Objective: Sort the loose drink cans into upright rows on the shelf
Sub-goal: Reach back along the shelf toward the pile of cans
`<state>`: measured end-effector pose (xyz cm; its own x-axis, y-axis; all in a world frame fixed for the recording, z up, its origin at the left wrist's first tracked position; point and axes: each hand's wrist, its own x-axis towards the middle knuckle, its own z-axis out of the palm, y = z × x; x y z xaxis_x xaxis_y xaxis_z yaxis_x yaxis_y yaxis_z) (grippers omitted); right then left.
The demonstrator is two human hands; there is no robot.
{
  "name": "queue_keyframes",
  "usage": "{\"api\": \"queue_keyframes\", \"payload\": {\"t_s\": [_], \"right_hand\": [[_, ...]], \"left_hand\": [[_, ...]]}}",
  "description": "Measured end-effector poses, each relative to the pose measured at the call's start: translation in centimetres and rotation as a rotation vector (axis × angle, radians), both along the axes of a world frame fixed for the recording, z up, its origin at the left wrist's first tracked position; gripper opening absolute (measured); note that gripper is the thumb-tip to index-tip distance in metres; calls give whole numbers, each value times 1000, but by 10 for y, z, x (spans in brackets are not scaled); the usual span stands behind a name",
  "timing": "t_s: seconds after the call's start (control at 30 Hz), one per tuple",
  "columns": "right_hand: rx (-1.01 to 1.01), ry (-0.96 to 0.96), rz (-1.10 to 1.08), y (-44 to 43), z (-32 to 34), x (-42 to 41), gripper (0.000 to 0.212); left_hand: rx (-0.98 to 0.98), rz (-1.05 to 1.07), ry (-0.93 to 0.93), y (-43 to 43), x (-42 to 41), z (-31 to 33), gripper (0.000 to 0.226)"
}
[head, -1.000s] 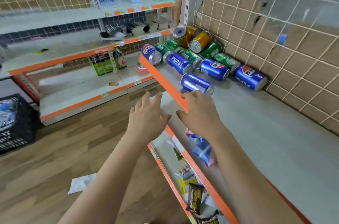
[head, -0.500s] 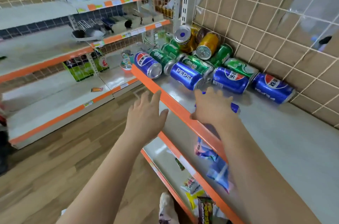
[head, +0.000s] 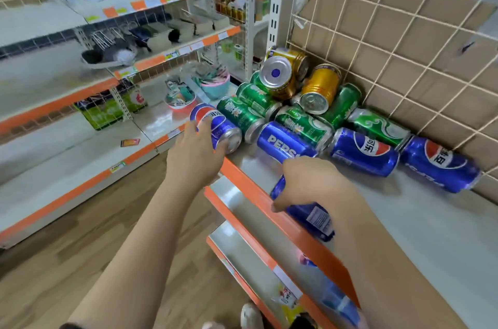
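Blue can (head: 303,210) gripped by right hand (head: 310,183) at shelf (head: 431,242) edge, another blue can (head: 218,126) clasped by left hand (head: 192,156), remaining cans (head: 304,102) heaped on their sides

cans (head: 296,113): blue, green, gold | all lying sideways | heaped in shelf (head: 431,234) back corner

**Cans heaped on the shelf**

A pale grey metal shelf with an orange front edge (head: 420,234) carries blue Pepsi cans (head: 363,152) on their sides, green cans (head: 304,125) lying behind them, gold cans (head: 319,88) piled in the back corner.
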<state>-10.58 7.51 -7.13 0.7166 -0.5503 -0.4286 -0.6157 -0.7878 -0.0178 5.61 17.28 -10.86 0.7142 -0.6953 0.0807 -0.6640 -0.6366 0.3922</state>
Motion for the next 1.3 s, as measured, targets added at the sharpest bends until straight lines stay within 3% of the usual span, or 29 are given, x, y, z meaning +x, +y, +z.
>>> {"api": "queue_keyframes", "payload": {"t_s": [0.3,0.37,0.53,0.63,0.73,0.9,1.07,1.2,1.3], "right_hand": [[118,-232,-55,-10,17,47,49],[141,-249,-63,-13,21,54,43],[156,-283,-83,-17,22,64,56],[167,-336,-112,-19,26,65,63],[177,-395,-131,-24,29,64,56],[209,-433,-145,-29,35,60,50],[159,-361,-120,-24,44,51,58],[148,-360,-124,-17,45,45,58],[148,-367,-168,-11,44,41,54]], "left_hand": [[11,-67,207,-32,68,2,51],[53,-68,256,-39,79,2,53],[132,-82,325,-54,101,2,68],[171,-75,462,-61,106,7,68],[215,-62,556,-64,110,10,67],[173,-83,504,-65,111,14,61],[65,-211,321,-69,108,24,65],[4,-315,174,-69,87,44,47],[-25,-413,82,-66,76,53,50]]}}
